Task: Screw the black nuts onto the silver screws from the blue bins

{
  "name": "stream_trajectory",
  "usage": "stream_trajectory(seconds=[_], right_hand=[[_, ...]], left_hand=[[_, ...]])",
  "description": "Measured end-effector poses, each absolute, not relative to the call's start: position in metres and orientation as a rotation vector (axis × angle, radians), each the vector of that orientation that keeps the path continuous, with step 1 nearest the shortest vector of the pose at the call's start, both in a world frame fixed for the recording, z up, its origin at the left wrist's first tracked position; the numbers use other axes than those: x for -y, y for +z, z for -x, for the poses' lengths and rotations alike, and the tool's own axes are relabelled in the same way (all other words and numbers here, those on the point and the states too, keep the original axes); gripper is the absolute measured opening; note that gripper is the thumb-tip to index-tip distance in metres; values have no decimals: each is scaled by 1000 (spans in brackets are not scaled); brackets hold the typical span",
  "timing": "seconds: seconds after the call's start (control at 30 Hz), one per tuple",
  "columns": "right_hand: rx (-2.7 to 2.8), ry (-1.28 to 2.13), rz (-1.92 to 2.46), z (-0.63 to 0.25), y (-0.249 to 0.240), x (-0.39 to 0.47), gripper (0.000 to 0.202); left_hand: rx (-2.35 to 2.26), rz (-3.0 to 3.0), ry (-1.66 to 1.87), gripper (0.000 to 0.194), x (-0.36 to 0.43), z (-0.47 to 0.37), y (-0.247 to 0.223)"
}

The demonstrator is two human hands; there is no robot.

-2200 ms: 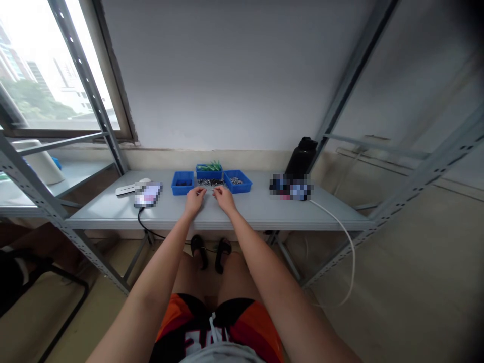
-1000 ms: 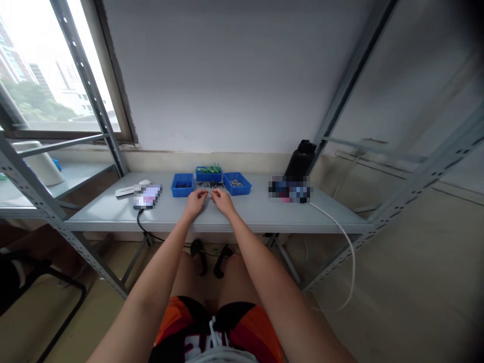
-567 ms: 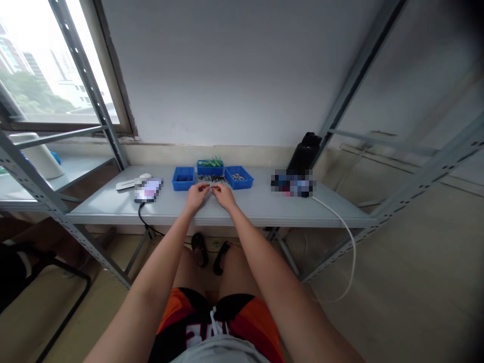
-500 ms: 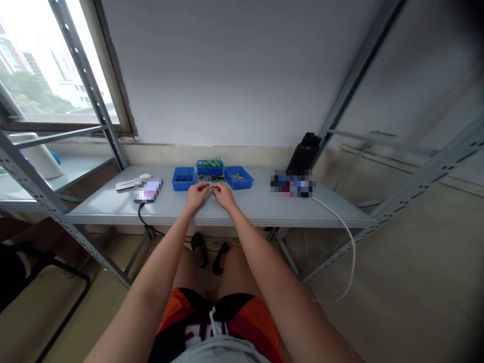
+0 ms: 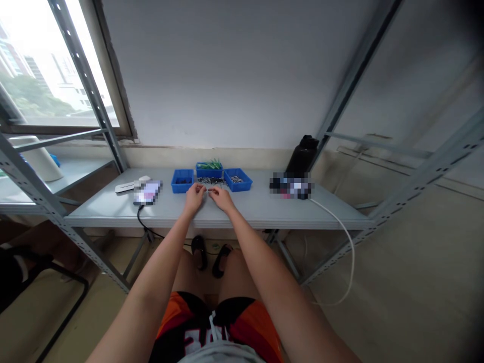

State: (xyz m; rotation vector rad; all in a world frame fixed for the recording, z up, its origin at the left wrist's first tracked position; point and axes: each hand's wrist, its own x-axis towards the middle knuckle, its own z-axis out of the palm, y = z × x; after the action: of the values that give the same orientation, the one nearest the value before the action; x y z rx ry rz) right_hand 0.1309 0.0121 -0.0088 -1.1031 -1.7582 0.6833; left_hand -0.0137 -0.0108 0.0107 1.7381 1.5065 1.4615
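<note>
My left hand (image 5: 195, 197) and my right hand (image 5: 221, 197) meet fingertip to fingertip above the front of the grey table (image 5: 257, 212). Both have their fingers pinched together, and whatever sits in them is too small to make out. Just beyond lies a pile of small dark and silvery metal pieces (image 5: 212, 180). A blue bin (image 5: 182, 188) with dark small parts stands by my left hand. Another blue bin (image 5: 242, 185), holding small silvery parts, is beyond my right hand. Behind the pile, a third blue bin (image 5: 209, 173) holds thin green pieces (image 5: 210, 164).
At the left lie a blurred phone (image 5: 148, 192) with a black cable and a white flat object (image 5: 125, 187). A black bottle (image 5: 303, 155) stands at the right, behind blurred items (image 5: 291, 185) with a white cable (image 5: 346, 229). Metal shelf posts (image 5: 85, 78) frame both sides.
My hands stay close together, with the right one shifted slightly left. The whole view has tipped a little, and the bins have not been moved.
</note>
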Motion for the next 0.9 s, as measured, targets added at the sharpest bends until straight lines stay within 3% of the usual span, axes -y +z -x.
stream_trajectory(seconds=[0.37,0.9], right_hand=[[1736,724,1088,-134,-6,-12,20],[1617,760,1148,-134,-15,-23,21]], left_hand=[[-1489,-1842,1297,17,12,14,12],[-1532,-1874,1390,23,12,13,12]])
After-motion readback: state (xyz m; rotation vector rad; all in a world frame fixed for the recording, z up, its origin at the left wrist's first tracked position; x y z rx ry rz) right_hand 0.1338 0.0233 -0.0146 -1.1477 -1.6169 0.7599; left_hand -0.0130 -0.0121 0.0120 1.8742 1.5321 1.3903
